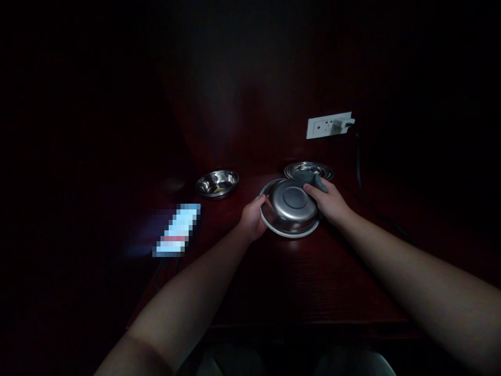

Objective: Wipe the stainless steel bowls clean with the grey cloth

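A shiny metal bowl (294, 209) is held tilted above the dark red table, its outer base facing me. My left hand (253, 218) grips the left rim, thumb on the outside. At the upper right of the bowl, my right hand (327, 199) is closed on a grey-green cloth (307, 178), which lies against the bowl's edge. The fingers of both hands are partly hidden behind the bowl or cloth. Just behind the cloth sits another metal bowl or stack of dishes (326, 169). To the left stands a metal bowl (218, 183) with its opening upward and something yellowish inside.
A lit phone (178, 230), its screen blurred out, is at the left with a cable below it. On the wall behind is a white socket panel (319, 128) with a plug; a dark cord (359, 162) runs down from it. The table (305, 282) has a front edge nearest me.
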Available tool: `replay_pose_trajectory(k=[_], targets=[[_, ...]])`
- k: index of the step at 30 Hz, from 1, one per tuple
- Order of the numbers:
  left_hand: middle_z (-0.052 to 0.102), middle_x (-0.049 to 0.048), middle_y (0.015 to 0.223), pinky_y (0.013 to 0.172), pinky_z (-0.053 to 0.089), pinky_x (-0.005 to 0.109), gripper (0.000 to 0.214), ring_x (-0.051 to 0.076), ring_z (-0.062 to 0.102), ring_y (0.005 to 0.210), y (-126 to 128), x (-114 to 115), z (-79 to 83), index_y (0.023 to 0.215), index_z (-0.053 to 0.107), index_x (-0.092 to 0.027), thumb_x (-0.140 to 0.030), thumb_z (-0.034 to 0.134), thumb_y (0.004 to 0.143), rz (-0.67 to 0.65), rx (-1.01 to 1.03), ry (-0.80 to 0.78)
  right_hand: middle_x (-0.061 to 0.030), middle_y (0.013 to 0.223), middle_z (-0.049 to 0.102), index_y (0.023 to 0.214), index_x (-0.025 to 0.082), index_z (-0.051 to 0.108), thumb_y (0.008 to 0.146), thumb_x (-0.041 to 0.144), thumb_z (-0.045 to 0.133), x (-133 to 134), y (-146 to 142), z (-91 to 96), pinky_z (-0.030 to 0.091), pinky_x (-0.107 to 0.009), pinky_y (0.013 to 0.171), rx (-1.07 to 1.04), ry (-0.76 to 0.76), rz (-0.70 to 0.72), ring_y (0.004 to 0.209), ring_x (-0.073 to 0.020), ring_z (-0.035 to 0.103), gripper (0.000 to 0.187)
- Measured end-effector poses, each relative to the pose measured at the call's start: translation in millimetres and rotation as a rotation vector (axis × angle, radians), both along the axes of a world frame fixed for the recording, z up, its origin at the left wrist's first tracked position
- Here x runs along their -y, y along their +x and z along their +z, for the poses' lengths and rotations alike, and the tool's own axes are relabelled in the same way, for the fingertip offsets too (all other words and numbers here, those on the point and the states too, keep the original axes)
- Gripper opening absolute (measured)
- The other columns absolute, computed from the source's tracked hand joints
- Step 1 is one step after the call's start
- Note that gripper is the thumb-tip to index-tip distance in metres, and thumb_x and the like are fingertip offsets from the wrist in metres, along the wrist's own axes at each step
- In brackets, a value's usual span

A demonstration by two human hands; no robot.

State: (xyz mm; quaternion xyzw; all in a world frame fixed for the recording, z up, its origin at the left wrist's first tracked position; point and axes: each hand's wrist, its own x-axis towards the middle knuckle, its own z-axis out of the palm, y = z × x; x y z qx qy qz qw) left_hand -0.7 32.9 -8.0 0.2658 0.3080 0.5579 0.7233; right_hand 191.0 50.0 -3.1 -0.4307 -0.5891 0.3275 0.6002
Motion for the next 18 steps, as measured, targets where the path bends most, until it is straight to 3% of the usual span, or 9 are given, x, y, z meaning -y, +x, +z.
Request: replay_pose_trajectory(k=[18], targets=[[0.070,0.0103,0.086,0.093,0.045,0.038,0.021,0.022,0.063,0.095,3.6,1.1,2.1,0.085,0.066,-0.012,-0.026,0.051,0.081,-0.030,-0.003,-0.088,-0.0021,0.089,0.070,0.092,0.021,0.067,0.074,0.039,0.065,4.0,0.7,3.2,0.049,-0.037,0.079,0.018,-0.020,0.148,0.077,-0.0201,0.064,0.026]])
